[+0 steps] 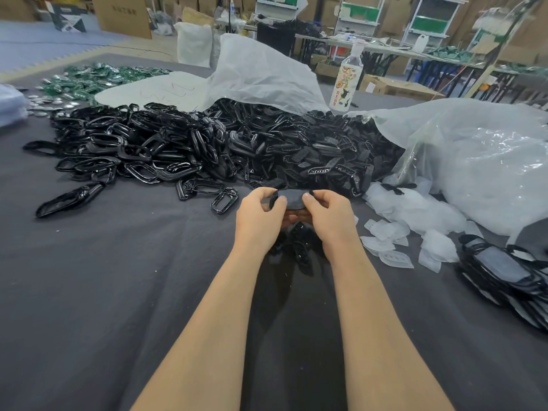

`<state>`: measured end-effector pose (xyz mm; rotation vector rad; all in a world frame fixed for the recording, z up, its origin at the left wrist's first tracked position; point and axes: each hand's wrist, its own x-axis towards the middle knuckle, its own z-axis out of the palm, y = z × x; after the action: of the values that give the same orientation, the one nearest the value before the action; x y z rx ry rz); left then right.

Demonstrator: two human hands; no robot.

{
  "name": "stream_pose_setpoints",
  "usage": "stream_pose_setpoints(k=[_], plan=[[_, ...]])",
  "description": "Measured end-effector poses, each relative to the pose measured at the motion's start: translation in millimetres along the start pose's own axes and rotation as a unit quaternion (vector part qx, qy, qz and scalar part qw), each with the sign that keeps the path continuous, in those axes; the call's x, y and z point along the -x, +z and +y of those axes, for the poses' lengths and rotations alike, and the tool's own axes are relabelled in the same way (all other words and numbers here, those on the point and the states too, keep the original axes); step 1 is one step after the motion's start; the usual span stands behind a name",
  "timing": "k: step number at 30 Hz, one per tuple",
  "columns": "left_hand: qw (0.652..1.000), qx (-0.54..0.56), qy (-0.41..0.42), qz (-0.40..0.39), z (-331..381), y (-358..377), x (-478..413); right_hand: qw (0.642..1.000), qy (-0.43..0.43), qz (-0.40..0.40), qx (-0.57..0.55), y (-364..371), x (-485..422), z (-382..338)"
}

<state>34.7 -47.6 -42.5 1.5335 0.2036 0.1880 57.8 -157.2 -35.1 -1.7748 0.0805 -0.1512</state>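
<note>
Pinching black shell [293, 198] w/ both thumbs: L hand [258, 216], R hand [327, 216].

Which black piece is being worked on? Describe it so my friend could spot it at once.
Find the big heap of black parts across the grey table. Just before its near edge, the left hand and right hand pinch one flat black piece between them. It alone is lifted off the table, and solid-faced, unlike the open ring frames beside it.
</note>
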Motion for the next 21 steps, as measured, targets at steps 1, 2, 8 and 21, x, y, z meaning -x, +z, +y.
stream_pose_setpoints(k=[1,2,8,21], plan=[[1.0,-0.003,0.004,0.003,-0.5,-0.3,-0.2,1.0,0.001,-0.001,0.001,-0.4,-0.4,0.5],[1.0,-0.007,0.005,0.004,-0.2,-0.5,0.1,1.0,0.003,-0.003,-0.004,-0.5,-0.2,0.7],[1.0,-0.015,0.006,0.0,1.5,-1.6,1.1,1.0,0.001,0.004,-0.013,0.3,1.4,-0.6],[0.994,0.099,-0.039,0.017,8.8,-0.8,1.7,0.997,-0.064,-0.046,0.015,2.8,6.4,-5.9]])
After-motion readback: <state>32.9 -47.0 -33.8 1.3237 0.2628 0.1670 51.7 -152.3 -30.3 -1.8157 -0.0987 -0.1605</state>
